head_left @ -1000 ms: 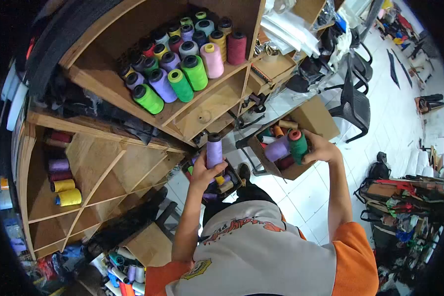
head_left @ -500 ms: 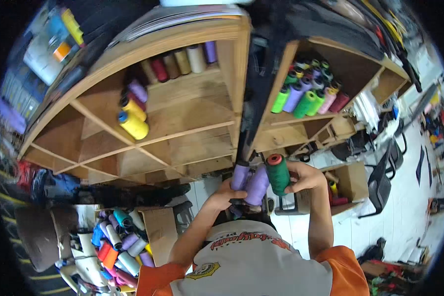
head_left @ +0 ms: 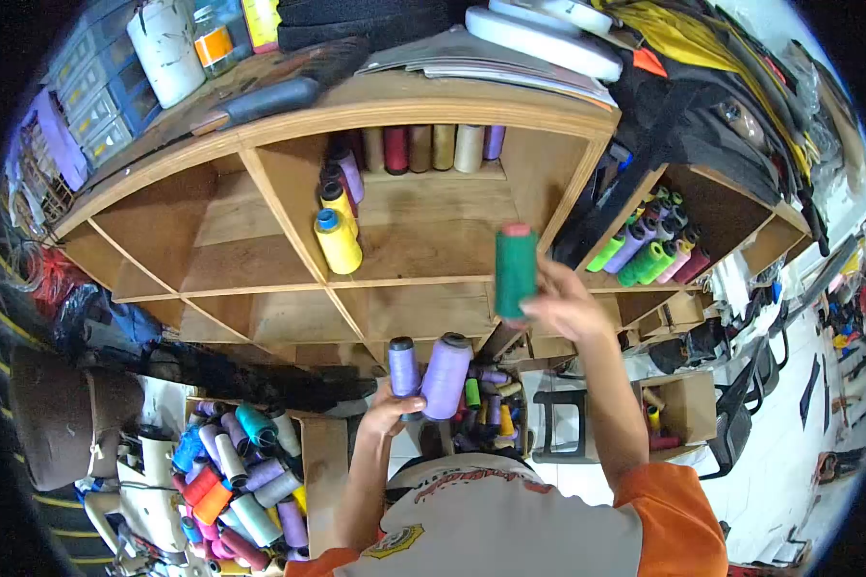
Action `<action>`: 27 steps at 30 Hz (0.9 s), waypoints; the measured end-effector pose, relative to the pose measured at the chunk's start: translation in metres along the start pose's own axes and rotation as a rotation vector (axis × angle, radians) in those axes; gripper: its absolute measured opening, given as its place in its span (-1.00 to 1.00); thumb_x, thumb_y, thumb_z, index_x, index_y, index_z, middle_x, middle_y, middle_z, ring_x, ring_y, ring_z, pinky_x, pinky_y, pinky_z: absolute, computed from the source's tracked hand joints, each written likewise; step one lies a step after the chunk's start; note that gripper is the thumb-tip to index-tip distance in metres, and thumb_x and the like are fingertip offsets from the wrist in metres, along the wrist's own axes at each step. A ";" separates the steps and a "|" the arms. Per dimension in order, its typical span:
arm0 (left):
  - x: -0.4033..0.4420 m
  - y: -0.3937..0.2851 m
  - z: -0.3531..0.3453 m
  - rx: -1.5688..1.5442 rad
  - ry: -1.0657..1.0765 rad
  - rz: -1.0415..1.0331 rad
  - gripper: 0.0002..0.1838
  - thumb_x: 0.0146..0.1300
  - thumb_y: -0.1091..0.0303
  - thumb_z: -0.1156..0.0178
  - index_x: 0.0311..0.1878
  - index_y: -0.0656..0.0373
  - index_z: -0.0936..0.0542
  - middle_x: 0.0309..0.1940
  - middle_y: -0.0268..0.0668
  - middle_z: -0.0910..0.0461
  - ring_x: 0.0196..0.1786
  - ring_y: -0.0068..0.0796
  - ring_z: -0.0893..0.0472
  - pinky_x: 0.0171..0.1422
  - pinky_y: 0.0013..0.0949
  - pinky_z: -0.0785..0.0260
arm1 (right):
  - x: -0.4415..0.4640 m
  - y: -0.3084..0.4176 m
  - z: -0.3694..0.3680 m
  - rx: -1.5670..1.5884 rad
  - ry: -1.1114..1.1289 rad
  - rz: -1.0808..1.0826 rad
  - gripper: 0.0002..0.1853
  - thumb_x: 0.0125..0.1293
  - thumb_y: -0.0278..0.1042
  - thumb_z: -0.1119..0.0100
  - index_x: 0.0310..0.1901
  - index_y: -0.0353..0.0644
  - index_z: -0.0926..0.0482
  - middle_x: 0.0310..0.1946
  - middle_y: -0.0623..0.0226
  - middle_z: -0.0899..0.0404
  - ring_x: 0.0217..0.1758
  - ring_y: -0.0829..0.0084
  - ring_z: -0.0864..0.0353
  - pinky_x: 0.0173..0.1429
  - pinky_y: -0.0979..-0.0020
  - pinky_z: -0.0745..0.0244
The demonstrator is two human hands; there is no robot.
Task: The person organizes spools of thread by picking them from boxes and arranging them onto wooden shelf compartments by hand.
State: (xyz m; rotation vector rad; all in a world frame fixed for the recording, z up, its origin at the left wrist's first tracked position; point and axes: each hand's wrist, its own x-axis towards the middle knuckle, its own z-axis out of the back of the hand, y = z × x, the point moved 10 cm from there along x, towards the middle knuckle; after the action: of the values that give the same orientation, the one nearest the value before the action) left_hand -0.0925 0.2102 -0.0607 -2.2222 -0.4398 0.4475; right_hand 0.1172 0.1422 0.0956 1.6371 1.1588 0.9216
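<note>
My right hand (head_left: 570,306) is closed around a dark green thread spool (head_left: 516,274) with a reddish top, held upright before the shelf's right side. Lower down, my left hand (head_left: 391,412) grips a slim purple thread spool (head_left: 403,367). A bigger purple spool (head_left: 446,377) leans against its fingers and seems held along with it; the hand partly hides how. On the wooden shelf (head_left: 433,245), yellow spools (head_left: 338,242) stand at the left of one compartment. A row of red, brown, cream and purple spools (head_left: 420,149) lines its back.
Below the hands lies a box of mixed spools (head_left: 496,413). Another box at lower left holds many-coloured spools (head_left: 250,481). More spools (head_left: 652,260) fill a compartment at right. A black chair (head_left: 741,385) and an open cardboard box (head_left: 688,409) stand on the right.
My right hand has raised the green spool up toward the shelf, away from the purple ones. My left hand, with the purple spools, now sits lower and further left in view. The head view has shifted.
</note>
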 end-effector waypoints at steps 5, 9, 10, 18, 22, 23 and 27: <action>0.004 0.001 0.010 -0.049 -0.016 -0.070 -0.25 -0.29 0.28 -0.55 0.05 0.26 -0.48 -0.17 -0.32 -0.57 -0.11 -0.42 -0.56 0.05 -0.34 -0.35 | 0.095 -0.011 0.039 -0.019 -0.482 0.265 -0.48 0.07 -0.47 -0.36 0.05 -0.36 -0.34 -0.09 0.21 -0.51 -0.03 0.35 -0.55 0.04 0.32 -0.50; 0.004 0.018 0.022 -0.007 -0.002 -0.044 -0.12 -0.31 0.26 -0.56 0.17 0.26 -0.38 -0.05 -0.26 -0.56 0.01 -0.35 -0.56 0.14 -0.25 -0.38 | 0.139 -0.011 0.102 -0.699 -0.997 0.381 -0.34 0.01 -0.41 -0.41 0.12 -0.39 -0.27 -0.06 0.03 -0.50 0.00 0.12 -0.54 0.09 0.23 -0.44; 0.002 0.023 0.024 -0.043 0.023 -0.028 -0.14 -0.30 0.31 -0.56 0.17 0.26 -0.39 -0.04 -0.28 -0.56 0.02 -0.37 -0.56 0.14 -0.27 -0.37 | 0.143 -0.004 0.104 -0.872 -1.089 0.370 -0.35 0.00 -0.40 -0.42 0.09 -0.39 -0.29 -0.07 0.01 -0.51 0.00 0.10 -0.54 0.10 0.23 -0.44; -0.018 0.016 0.030 -0.093 0.045 -0.036 -0.14 -0.28 0.39 -0.56 0.19 0.26 -0.39 0.02 -0.23 -0.55 0.07 -0.31 -0.55 0.24 -0.18 -0.31 | 0.158 0.006 0.102 -1.181 -1.213 -0.050 -0.28 0.02 -0.18 -0.43 0.16 -0.24 -0.27 0.02 -0.01 -0.47 0.12 0.00 -0.46 0.14 0.09 -0.43; -0.017 0.004 0.027 -0.092 0.016 -0.066 -0.16 -0.34 0.34 -0.57 0.13 0.25 -0.44 -0.07 -0.29 -0.59 -0.05 -0.42 -0.58 0.10 -0.30 -0.38 | 0.157 0.007 0.098 -1.209 -1.169 -0.162 -0.33 0.08 -0.15 -0.38 0.10 -0.31 -0.27 0.04 -0.04 -0.40 0.10 -0.01 -0.48 0.10 0.10 -0.47; -0.016 0.008 0.033 -0.087 0.014 -0.071 -0.15 -0.34 0.35 -0.57 0.14 0.25 -0.43 -0.07 -0.29 -0.59 -0.04 -0.41 -0.58 0.11 -0.30 -0.38 | 0.156 0.008 0.095 -1.169 -1.154 -0.182 -0.35 0.09 -0.17 -0.37 0.09 -0.33 -0.26 0.04 -0.07 -0.39 0.09 -0.03 -0.47 0.10 0.10 -0.47; -0.014 0.012 0.037 -0.094 0.035 -0.048 -0.17 -0.30 0.34 -0.56 0.15 0.26 -0.42 -0.03 -0.24 -0.57 0.02 -0.35 -0.56 0.22 -0.25 -0.31 | 0.165 -0.022 0.134 -0.831 -1.181 0.091 -0.38 0.10 -0.22 -0.35 0.05 -0.37 -0.23 0.02 -0.15 -0.35 0.06 -0.11 -0.47 0.09 0.07 -0.46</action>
State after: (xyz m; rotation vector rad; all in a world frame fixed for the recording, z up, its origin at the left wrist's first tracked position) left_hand -0.1193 0.2207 -0.0905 -2.3009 -0.5039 0.3687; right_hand 0.2809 0.2701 0.0444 1.1604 -0.1300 0.2520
